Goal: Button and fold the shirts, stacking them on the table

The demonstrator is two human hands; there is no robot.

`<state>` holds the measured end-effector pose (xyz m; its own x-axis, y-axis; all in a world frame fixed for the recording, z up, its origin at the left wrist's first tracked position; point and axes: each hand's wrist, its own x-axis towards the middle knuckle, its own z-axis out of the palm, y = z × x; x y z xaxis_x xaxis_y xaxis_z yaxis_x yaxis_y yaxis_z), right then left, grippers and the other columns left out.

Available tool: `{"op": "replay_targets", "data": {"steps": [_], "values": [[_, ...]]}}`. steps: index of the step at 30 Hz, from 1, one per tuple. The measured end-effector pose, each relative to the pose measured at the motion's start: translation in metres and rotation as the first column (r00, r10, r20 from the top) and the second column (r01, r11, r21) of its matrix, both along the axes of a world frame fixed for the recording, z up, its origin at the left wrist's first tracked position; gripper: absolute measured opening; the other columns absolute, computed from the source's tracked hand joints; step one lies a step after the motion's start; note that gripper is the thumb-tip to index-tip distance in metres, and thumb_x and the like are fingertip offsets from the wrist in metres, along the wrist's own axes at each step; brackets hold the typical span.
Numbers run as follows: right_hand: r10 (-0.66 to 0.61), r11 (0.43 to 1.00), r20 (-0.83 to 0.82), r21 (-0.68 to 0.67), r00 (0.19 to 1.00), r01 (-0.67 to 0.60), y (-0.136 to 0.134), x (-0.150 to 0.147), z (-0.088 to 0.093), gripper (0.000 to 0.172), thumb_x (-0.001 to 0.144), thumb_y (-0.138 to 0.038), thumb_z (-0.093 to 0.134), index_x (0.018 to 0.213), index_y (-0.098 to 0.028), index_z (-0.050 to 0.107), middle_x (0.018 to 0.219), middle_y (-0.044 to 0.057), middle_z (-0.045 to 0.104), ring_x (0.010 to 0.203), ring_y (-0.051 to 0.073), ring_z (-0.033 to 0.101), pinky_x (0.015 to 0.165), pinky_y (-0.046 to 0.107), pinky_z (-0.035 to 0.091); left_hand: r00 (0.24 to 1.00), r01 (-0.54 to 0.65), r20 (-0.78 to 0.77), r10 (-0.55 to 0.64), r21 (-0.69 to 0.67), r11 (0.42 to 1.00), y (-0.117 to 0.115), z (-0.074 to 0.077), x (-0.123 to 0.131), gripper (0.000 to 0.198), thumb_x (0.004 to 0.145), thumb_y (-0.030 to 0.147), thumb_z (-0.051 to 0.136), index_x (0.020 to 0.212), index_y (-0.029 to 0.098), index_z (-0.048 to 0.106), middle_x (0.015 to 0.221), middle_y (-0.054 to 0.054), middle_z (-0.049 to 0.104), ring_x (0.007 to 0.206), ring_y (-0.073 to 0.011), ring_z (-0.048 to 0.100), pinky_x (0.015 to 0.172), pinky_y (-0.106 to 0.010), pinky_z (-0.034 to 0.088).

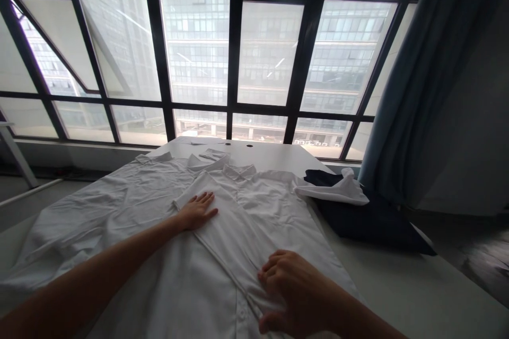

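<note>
A white button-up shirt [274, 222] lies spread on the table with its collar away from me. One of its sleeves is folded across the front. My left hand [198, 211] rests flat on the sleeve near the shoulder, fingers stretched out. Lower down and to the right, my right hand [292, 288] is over the shirt's front, beside the folded sleeve. Its fingers are bent, and the thumb stands apart from them with white cloth visible in the gap. More white shirt cloth [119, 201] lies rumpled to the left, with further collars showing.
The white table [274, 154] reaches toward a large gridded window [194, 47]. Dark navy cloth [366, 222] lies at the right, with a piece of white cloth [338, 190] on top. A blue-grey curtain [409, 90] hangs at the right.
</note>
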<state>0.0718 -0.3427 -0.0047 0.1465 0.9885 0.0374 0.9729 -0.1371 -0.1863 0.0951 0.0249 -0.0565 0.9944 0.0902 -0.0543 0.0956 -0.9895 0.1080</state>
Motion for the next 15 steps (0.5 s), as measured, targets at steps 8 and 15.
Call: {"op": "replay_targets", "data": {"steps": [8,15], "values": [[-0.181,0.973,-0.108,0.126,0.977,0.195,0.007,0.029,-0.013,0.055,0.097,-0.045,0.067,0.139,-0.010,0.064,0.140,0.016,0.055,0.132,0.030,0.050,0.113,0.041,0.039,0.958,0.286,0.001,-0.287,-0.086,0.954,-0.066,-0.004,-0.036,0.077,0.101,0.067,0.024,0.165,0.025,0.021,0.169,-0.009,0.016,0.158,-0.0293,0.009,0.126,-0.053,0.010],[-0.253,0.964,-0.143,-0.123,0.957,0.237,0.003,0.043,-0.030,0.078,0.109,-0.057,0.039,0.165,-0.005,0.023,0.164,0.014,0.008,0.153,0.030,0.005,0.126,0.053,0.009,0.930,0.368,0.065,-0.363,-0.101,0.924,-0.054,-0.010,-0.032,0.072,0.103,0.064,0.024,0.164,0.026,0.024,0.168,-0.007,0.021,0.157,-0.0233,0.015,0.128,-0.045,0.010]]}}
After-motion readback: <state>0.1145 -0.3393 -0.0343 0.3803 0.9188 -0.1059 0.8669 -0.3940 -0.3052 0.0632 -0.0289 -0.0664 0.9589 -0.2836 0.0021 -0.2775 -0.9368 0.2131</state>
